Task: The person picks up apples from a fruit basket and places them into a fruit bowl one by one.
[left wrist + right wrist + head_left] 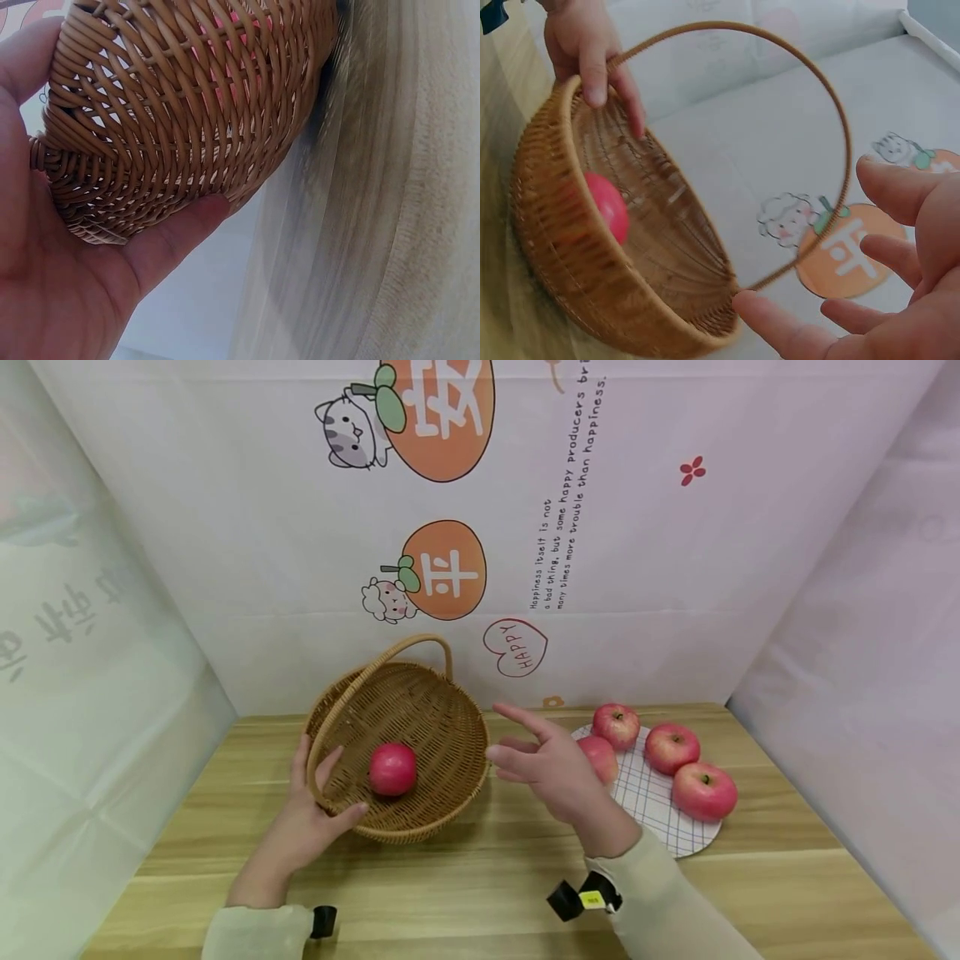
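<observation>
A brown wicker basket with a tall arched handle stands tilted on the table, its opening facing me. One red apple lies inside it; through the weave its red shows in the left wrist view. My left hand grips the basket's left rim near the foot of the handle, with fingers on both sides of the wall. At the right rim my right hand is spread, holding nothing. One of its fingertips appears at the rim in the right wrist view; I cannot tell whether it touches.
Right of the basket lies a round white plate with a blue grid pattern. Several apples sit on and around its edge, one partly behind my right hand. A printed white cloth hangs behind the wooden table.
</observation>
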### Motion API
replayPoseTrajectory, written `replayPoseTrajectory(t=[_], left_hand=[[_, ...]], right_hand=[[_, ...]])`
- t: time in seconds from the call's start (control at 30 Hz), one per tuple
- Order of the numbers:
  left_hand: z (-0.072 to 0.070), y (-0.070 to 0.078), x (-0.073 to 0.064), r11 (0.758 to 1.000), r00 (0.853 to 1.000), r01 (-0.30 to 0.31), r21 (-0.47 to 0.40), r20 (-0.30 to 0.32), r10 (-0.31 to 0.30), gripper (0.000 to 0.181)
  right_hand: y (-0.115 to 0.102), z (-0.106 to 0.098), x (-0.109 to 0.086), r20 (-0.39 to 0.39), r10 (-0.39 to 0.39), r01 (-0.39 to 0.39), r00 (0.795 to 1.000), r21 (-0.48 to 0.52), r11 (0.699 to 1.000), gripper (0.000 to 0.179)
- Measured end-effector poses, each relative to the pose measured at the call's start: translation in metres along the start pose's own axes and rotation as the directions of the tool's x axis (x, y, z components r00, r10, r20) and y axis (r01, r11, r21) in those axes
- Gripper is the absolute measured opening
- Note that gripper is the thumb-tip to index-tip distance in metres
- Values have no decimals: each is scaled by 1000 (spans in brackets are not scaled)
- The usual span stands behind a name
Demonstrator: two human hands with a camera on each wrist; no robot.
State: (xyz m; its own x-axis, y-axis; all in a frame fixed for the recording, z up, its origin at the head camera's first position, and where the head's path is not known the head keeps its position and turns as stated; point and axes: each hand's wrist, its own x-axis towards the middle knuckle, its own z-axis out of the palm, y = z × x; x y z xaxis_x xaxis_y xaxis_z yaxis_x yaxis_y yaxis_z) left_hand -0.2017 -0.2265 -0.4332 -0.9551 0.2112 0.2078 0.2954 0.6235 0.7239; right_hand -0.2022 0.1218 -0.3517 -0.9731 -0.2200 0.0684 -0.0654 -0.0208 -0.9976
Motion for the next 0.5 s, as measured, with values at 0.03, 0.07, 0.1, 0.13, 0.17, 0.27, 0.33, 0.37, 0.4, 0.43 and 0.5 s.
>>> replayPoseTrajectory(t=[0.03,0.07,0.1,0.13,0.17,0.27,0.33,0.37,0.4,0.43,0.5], left_hand=[[0,0,0,1000,1000,1,10,-1,-1,101],[1,0,0,1000,1000,1,22,-1,-1,98],[1,1,0,999,1000,0,35,0,0,94],[2,1,0,999,1000,-2,41,-1,2,94],[2,1,0,999,1000,-4,44,-2,4,93],[3,1,0,999,1000,-5,45,-2,5,93],[3,1,0,999,1000,-4,48,-2,5,93],[3,1,0,999,1000,-4,49,-2,4,93],[3,1,0,999,1000,-5,51,-2,6,93],[3,1,0,999,1000,-8,53,-2,8,93],[3,1,0,999,1000,-10,53,-3,10,93]], right_hand=[[1,4,2,8,2,-2,1000,3,1000,61],[2,7,3,15,4,-4,1000,-1,1000,62],[3,10,4,19,4,-4,1000,-5,1000,62],[4,13,5,19,5,-5,1000,-16,1000,62],[4,16,6,13,11,-11,1000,-30,999,62],[5,24,9,8,11,-10,1000,-93,996,60],[6,29,11,19,9,-7,1000,-127,992,60],[6,32,12,29,9,-5,1000,-143,990,60],[7,34,14,42,5,2,999,-161,987,60],[8,37,16,57,0,10,998,-174,985,61],[11,43,19,77,1,17,997,-228,973,62]])
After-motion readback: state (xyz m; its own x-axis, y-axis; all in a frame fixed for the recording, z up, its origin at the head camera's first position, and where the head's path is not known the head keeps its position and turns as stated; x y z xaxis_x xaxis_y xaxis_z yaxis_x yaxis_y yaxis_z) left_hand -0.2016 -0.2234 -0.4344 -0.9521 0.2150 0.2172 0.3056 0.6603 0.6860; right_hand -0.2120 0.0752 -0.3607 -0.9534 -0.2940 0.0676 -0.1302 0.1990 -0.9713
